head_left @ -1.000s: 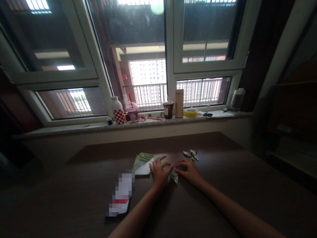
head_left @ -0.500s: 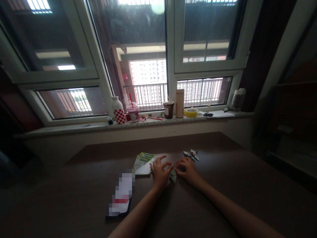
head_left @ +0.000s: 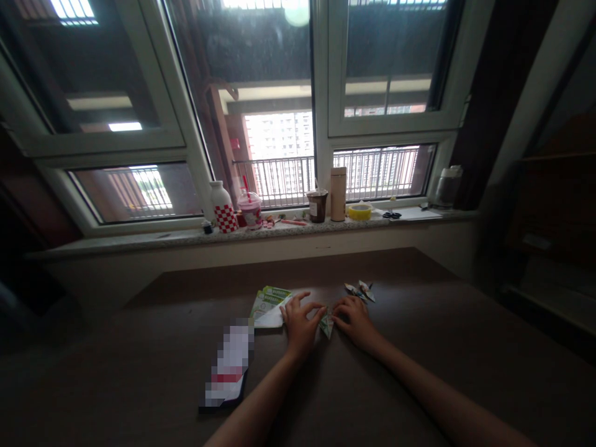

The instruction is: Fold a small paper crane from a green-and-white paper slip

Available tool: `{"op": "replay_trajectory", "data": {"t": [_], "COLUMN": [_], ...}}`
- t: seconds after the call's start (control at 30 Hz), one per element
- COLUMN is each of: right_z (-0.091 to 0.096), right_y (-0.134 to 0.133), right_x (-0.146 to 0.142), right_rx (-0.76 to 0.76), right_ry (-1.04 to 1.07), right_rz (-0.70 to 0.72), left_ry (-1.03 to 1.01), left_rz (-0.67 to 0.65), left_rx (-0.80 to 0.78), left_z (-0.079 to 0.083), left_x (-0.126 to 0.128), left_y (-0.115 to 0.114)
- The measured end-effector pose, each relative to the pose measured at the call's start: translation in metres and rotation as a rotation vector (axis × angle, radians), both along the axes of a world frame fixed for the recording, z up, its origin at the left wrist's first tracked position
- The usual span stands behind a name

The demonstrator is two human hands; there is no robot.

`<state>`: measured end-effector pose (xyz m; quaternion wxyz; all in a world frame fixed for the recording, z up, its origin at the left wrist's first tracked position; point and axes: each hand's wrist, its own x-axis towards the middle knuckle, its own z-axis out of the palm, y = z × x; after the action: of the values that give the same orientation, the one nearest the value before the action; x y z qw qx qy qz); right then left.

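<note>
A small folded piece of green printed paper (head_left: 326, 323) lies on the dark wooden table (head_left: 395, 372) between my two hands. My left hand (head_left: 298, 324) pinches its left side with thumb and forefinger, the other fingers spread. My right hand (head_left: 354, 320) has curled fingers and pinches its right side. Just behind my right hand lie two finished folded paper figures (head_left: 359, 290). A small stack of green and white printed sheets (head_left: 269, 305) rests beside my left hand.
A phone (head_left: 227, 366) lies on the table at the left, near my left forearm. The window sill (head_left: 139, 239) behind the table carries a checked bottle (head_left: 222, 207), a pink cup (head_left: 250, 210), a dark cup (head_left: 317, 205), a tall flask (head_left: 338, 193) and a yellow tape roll (head_left: 359, 211).
The folded paper has shifted slightly up between my fingertips, and my fingers have closed in on it. My arms stay in place.
</note>
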<state>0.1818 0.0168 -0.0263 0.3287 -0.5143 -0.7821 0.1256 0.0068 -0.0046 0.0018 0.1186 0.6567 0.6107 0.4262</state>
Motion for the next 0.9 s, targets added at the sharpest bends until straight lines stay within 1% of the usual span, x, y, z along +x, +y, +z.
{"op": "replay_trajectory", "data": {"t": [0.23, 0.43, 0.9], "right_z": [-0.0027, -0.0034, -0.0034], "right_y": [0.0025, 0.0033, 0.0022], "right_x": [0.0008, 0.0017, 0.0016], "right_rx": [0.035, 0.030, 0.058], "right_ry": [-0.019, -0.038, -0.057], "right_rz": [-0.081, -0.134, -0.106], "left_ry": [0.027, 0.060, 0.113], "left_rz": [0.024, 0.023, -0.002], "left_rx": [-0.007, -0.045, -0.102], "left_z": [0.0006, 0.0019, -0.0008], "left_x": [-0.0006, 0.0003, -0.0003], "left_y": [0.0001, -0.0006, 0.0001]}}
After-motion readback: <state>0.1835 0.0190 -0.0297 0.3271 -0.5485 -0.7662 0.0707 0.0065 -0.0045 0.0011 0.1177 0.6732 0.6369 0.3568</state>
